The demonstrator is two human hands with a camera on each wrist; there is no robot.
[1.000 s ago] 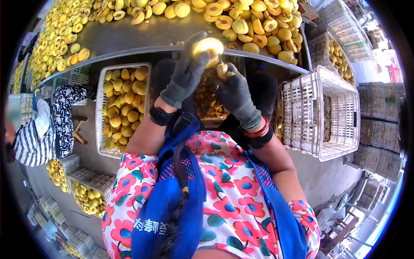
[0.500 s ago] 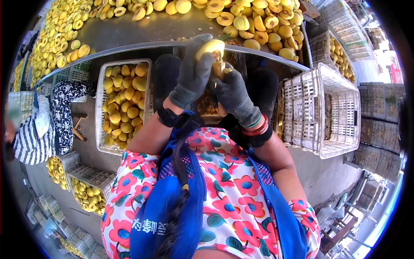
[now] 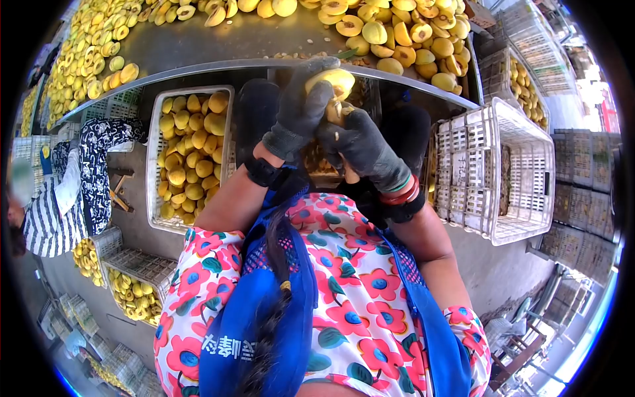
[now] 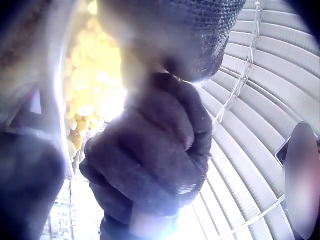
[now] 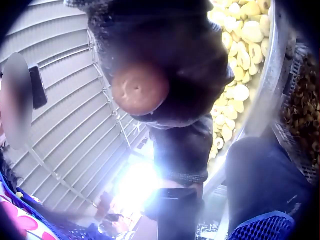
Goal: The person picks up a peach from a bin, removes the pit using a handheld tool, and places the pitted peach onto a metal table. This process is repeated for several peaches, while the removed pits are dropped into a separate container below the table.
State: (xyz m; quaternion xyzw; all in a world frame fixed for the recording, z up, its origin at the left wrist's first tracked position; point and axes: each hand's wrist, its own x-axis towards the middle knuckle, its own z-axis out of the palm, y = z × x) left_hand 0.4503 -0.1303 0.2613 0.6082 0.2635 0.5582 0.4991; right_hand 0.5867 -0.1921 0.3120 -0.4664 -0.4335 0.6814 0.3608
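Note:
My left hand (image 3: 296, 112), in a dark grey knit glove, holds a yellow peach (image 3: 338, 81) at the metal table's near edge. The rounded skin side of the fruit shows from above. My right hand (image 3: 365, 142), gloved alike, has its fingers curled round a tool with a wooden handle (image 3: 349, 173), close against the peach. The round butt of the handle (image 5: 140, 88) sticks out of the fist in the right wrist view. The tool's working end is hidden between fruit and gloves. Seen from the left wrist, the right fist (image 4: 150, 145) sits just below the left glove.
Halved peaches (image 3: 410, 40) are heaped on the metal table (image 3: 251, 46). A white crate (image 3: 157, 132) of whole peaches stands on the left, an upright white crate (image 3: 493, 172) on the right. Another person in a striped top (image 3: 56, 212) sits at far left.
The peach has turned so its opened face no longer shows. My right wrist has rotated, bringing the handle's butt into view below the fist. Both hands have shifted slightly right.

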